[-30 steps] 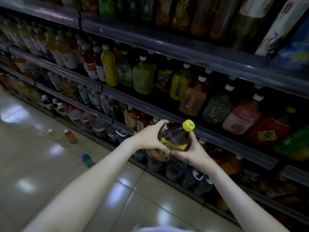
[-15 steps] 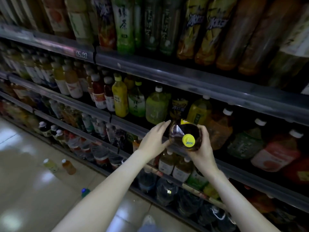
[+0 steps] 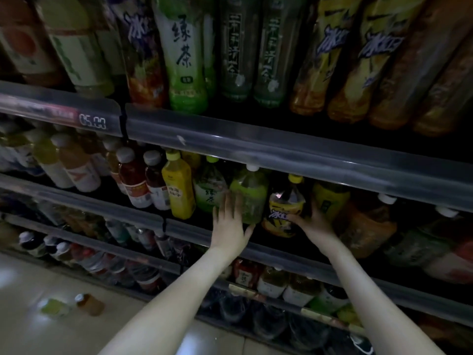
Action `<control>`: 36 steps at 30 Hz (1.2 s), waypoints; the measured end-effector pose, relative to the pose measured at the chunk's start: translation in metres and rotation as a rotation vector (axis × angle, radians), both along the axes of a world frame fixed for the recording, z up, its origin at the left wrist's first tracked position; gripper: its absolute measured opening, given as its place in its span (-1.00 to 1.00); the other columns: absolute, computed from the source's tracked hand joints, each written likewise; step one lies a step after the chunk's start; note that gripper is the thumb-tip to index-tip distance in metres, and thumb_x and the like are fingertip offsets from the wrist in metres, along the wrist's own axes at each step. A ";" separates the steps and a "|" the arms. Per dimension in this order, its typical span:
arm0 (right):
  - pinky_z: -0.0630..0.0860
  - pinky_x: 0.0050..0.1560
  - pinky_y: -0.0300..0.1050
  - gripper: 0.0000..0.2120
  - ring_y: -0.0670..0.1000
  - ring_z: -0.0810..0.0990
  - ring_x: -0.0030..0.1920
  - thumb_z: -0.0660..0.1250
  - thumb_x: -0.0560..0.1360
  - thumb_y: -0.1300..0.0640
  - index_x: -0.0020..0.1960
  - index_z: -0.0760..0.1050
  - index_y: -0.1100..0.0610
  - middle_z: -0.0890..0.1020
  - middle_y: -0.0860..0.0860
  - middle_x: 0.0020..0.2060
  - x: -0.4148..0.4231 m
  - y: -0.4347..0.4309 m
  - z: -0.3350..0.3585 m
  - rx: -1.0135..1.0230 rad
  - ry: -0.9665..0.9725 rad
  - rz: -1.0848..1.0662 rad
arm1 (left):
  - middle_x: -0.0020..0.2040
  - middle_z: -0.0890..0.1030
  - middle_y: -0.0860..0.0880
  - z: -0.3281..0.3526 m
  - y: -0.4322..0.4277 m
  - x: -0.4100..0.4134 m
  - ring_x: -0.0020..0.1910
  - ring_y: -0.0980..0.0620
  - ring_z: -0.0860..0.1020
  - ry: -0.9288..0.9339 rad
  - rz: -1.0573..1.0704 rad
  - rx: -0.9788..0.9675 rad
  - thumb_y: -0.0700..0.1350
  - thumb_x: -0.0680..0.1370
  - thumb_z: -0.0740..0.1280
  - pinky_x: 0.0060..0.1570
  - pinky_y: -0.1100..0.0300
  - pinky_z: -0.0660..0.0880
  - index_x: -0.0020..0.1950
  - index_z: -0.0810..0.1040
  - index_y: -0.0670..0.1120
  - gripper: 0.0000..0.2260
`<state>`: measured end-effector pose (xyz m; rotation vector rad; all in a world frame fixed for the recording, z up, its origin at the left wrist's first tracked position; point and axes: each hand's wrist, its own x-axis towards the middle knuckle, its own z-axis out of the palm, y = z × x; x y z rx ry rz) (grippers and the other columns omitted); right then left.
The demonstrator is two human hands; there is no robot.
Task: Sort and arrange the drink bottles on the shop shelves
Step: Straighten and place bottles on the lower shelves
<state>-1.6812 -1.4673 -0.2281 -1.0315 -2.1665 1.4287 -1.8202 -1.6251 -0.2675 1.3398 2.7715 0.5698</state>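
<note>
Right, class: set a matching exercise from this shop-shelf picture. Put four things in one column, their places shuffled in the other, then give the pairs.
Things
1. left hand
2. right hand
3. orange bottle
4. price tag

Places
A. lying on the floor
B. holding the tea bottle
C. on a shelf rail
D. flat against the green bottle

Pairs: 1-D, 2-B, 3-A, 4-C
</note>
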 end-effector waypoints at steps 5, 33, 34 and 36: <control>0.41 0.13 -0.09 -0.35 0.15 0.42 0.35 0.28 0.59 0.08 0.56 0.03 0.07 0.38 0.09 0.42 -0.012 -0.021 0.001 0.180 -0.139 -0.214 | 0.55 -0.25 -0.23 0.001 -0.002 -0.006 0.54 -0.21 -0.05 -0.169 -0.128 0.049 0.09 0.61 0.21 0.51 -0.02 -0.02 0.55 -0.28 -0.12 -0.22; 0.26 0.27 -0.21 -0.54 0.08 0.41 0.34 0.22 0.57 0.22 0.45 0.27 0.14 0.38 0.10 0.38 -0.151 -0.371 -0.180 0.123 -0.660 0.587 | 0.33 0.41 -0.12 -0.161 -0.394 -0.128 0.22 -0.15 0.48 -0.676 0.225 -0.328 -0.16 0.57 0.20 0.18 0.01 0.44 0.42 0.34 -0.11 -0.61; 0.30 0.28 -0.18 -0.54 0.08 0.42 0.33 0.22 0.57 0.20 0.46 0.27 0.12 0.38 0.09 0.38 -0.160 -0.384 -0.189 0.113 -0.688 0.594 | 0.34 0.40 -0.13 -0.168 -0.408 -0.136 0.22 -0.15 0.48 -0.698 0.231 -0.326 -0.18 0.57 0.19 0.19 0.02 0.43 0.42 0.34 -0.11 -0.60; 0.37 0.30 -0.12 -0.54 0.07 0.44 0.33 0.20 0.58 0.16 0.46 0.26 0.08 0.39 0.10 0.39 -0.180 -0.409 -0.214 0.101 -0.736 0.608 | 0.36 0.38 -0.14 -0.185 -0.435 -0.156 0.24 -0.16 0.46 -0.732 0.245 -0.325 -0.22 0.56 0.19 0.22 0.06 0.40 0.42 0.33 -0.14 -0.59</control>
